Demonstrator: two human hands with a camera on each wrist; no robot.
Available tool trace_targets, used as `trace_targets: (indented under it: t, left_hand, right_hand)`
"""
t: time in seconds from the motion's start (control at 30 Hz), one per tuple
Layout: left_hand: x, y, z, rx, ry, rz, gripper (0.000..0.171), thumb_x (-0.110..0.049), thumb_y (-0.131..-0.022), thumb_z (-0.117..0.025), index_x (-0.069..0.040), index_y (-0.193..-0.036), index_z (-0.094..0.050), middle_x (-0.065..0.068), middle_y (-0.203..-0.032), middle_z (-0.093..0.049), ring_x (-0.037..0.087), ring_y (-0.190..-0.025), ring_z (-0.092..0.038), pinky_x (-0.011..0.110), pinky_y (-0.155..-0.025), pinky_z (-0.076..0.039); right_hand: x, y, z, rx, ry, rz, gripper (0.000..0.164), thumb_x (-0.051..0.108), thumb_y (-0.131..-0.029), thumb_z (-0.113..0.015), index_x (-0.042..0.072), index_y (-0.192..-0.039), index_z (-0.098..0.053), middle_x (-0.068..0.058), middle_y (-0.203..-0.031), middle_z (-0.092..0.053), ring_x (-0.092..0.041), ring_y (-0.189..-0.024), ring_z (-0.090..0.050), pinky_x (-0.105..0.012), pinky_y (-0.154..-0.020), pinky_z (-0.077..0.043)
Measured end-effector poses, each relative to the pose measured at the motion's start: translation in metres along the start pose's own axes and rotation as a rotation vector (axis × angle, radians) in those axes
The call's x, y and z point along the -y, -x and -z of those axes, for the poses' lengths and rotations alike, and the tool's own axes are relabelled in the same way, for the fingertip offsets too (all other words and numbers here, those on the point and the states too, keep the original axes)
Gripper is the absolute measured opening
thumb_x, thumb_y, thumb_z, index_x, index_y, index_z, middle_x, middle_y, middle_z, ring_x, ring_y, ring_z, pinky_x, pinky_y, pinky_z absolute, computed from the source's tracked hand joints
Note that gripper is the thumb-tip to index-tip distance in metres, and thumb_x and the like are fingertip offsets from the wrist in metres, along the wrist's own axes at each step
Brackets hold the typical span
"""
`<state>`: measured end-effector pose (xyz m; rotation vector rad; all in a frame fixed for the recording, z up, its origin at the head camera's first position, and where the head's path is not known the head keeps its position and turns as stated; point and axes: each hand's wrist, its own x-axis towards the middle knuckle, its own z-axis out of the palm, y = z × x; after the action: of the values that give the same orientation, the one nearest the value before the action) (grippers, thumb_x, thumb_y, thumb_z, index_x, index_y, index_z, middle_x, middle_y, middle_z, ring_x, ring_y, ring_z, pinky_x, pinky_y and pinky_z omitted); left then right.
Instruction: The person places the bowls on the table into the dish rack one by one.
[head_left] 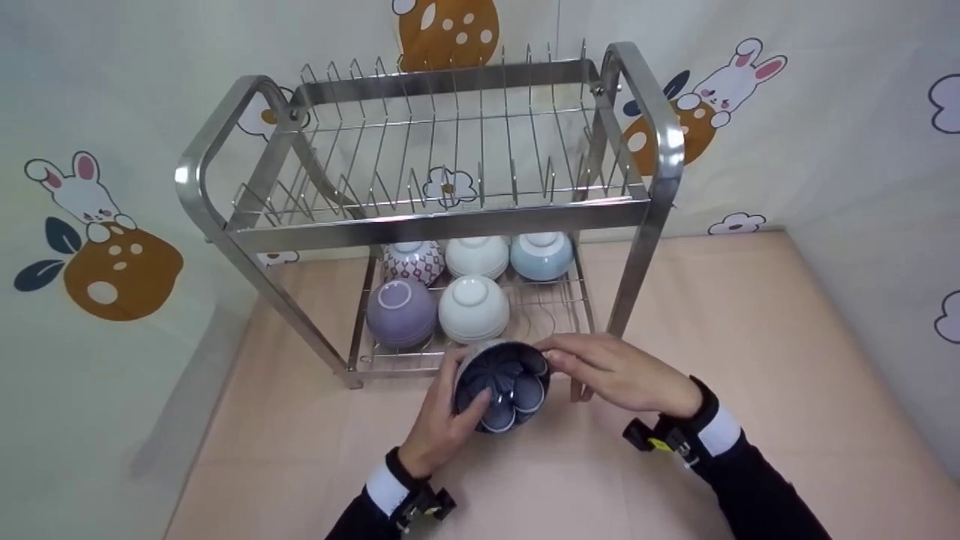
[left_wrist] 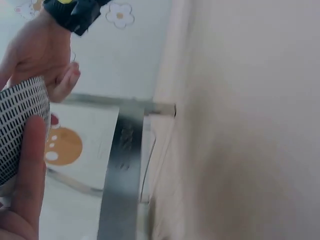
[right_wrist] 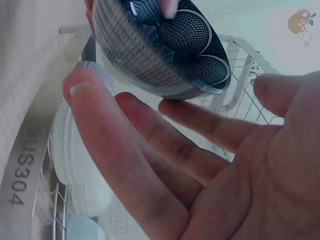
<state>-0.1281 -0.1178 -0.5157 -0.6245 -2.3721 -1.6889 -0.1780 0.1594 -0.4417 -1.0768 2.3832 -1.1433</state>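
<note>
A dark blue bowl (head_left: 517,367) with a petal pattern inside is tilted in front of the rack's lower shelf. My left hand (head_left: 442,427) grips it, thumb inside the bowl and fingers along the outer wall. The bowl's checked outside (left_wrist: 20,130) shows in the left wrist view. My right hand (head_left: 615,371) is at the bowl's right rim with its fingers extended. In the right wrist view, the fingertips of that hand (right_wrist: 200,165) lie beside the bowl (right_wrist: 150,60); whether they touch it I cannot tell.
A two-tier metal dish rack (head_left: 442,225) stands behind the hands. Upside-down bowls line its lower shelf: purple (head_left: 401,315), white (head_left: 474,307), red-patterned (head_left: 414,262), another white (head_left: 477,256) and light blue (head_left: 541,256). Upright wires span the top tier. Printed cloth (head_left: 825,172) hangs around it.
</note>
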Motion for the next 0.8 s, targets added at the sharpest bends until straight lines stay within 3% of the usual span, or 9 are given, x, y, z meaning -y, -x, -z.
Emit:
trace_targets:
  t: [0.07, 0.13, 0.3, 0.4, 0.53, 0.67, 0.8]
  left_hand:
    - [0.000, -0.004, 0.005, -0.052, -0.069, -0.035, 0.065, -0.029, -0.092, -0.070, -0.012, -0.150, -0.046, 0.009, -0.140, -0.057, 0.026, -0.132, -0.054, 0.060, -0.113, -0.042]
    - [0.000, -0.008, 0.010, -0.103, -0.137, -0.070, 0.075, -0.040, -0.089, -0.074, -0.016, -0.153, -0.044, 0.010, -0.135, -0.056, 0.026, -0.126, -0.053, 0.065, -0.107, -0.045]
    - [0.002, -0.015, 0.016, -0.190, -0.314, -0.186, 0.090, -0.055, -0.081, -0.082, -0.015, -0.152, -0.045, 0.009, -0.111, -0.050, 0.018, -0.103, -0.048, 0.043, -0.086, -0.057]
    - [0.002, -0.020, 0.018, -0.209, -0.414, -0.248, 0.093, -0.050, -0.077, -0.088, -0.014, -0.151, -0.045, 0.009, -0.107, -0.047, 0.016, -0.098, -0.049, 0.033, -0.078, -0.058]
    - [0.000, -0.027, 0.022, -0.204, -0.542, -0.323, 0.100, -0.038, -0.069, -0.096, -0.019, -0.152, -0.045, 0.010, -0.107, -0.047, 0.018, -0.094, -0.058, 0.030, -0.075, -0.063]
    - [-0.001, -0.039, 0.022, -0.192, -0.672, -0.431, 0.106, -0.029, -0.061, -0.101, -0.019, -0.151, -0.045, 0.009, -0.106, -0.051, 0.021, -0.090, -0.062, 0.032, -0.079, -0.064]
    - [-0.002, -0.055, 0.019, -0.172, -0.773, -0.523, 0.106, -0.024, -0.057, -0.102, -0.015, -0.148, -0.049, 0.008, -0.105, -0.054, 0.021, -0.089, -0.062, 0.032, -0.081, -0.064]
  right_hand:
    - [0.001, 0.001, 0.002, -0.041, 0.028, -0.036, 0.035, 0.029, -0.113, -0.042, 0.016, -0.138, -0.064, -0.003, -0.111, -0.076, -0.007, -0.065, -0.070, -0.029, -0.070, -0.060]
    - [0.000, 0.003, 0.001, -0.074, 0.128, -0.062, 0.035, 0.033, -0.111, -0.047, 0.015, -0.135, -0.065, -0.001, -0.104, -0.077, -0.005, -0.068, -0.069, -0.028, -0.073, -0.058]
    - [-0.009, 0.021, -0.014, -0.028, 0.393, -0.068, 0.045, 0.044, -0.100, -0.066, 0.016, -0.135, -0.066, 0.002, -0.109, -0.075, -0.013, -0.088, -0.071, -0.036, -0.075, -0.058]
    - [-0.017, 0.038, -0.026, 0.029, 0.493, -0.083, 0.055, 0.048, -0.091, -0.074, 0.019, -0.137, -0.066, -0.001, -0.121, -0.072, -0.022, -0.105, -0.070, -0.045, -0.080, -0.059]
    - [-0.029, 0.059, -0.039, 0.076, 0.523, -0.118, 0.066, 0.050, -0.086, -0.078, 0.020, -0.143, -0.062, -0.009, -0.141, -0.063, -0.037, -0.129, -0.059, -0.058, -0.100, -0.053]
    - [-0.041, 0.076, -0.044, 0.062, 0.516, -0.177, 0.075, 0.049, -0.083, -0.080, 0.020, -0.148, -0.057, -0.013, -0.154, -0.054, -0.045, -0.142, -0.047, -0.069, -0.112, -0.039]
    - [-0.052, 0.088, -0.047, 0.032, 0.514, -0.252, 0.081, 0.051, -0.081, -0.082, 0.020, -0.150, -0.055, -0.013, -0.160, -0.047, -0.049, -0.148, -0.037, -0.079, -0.111, -0.030]
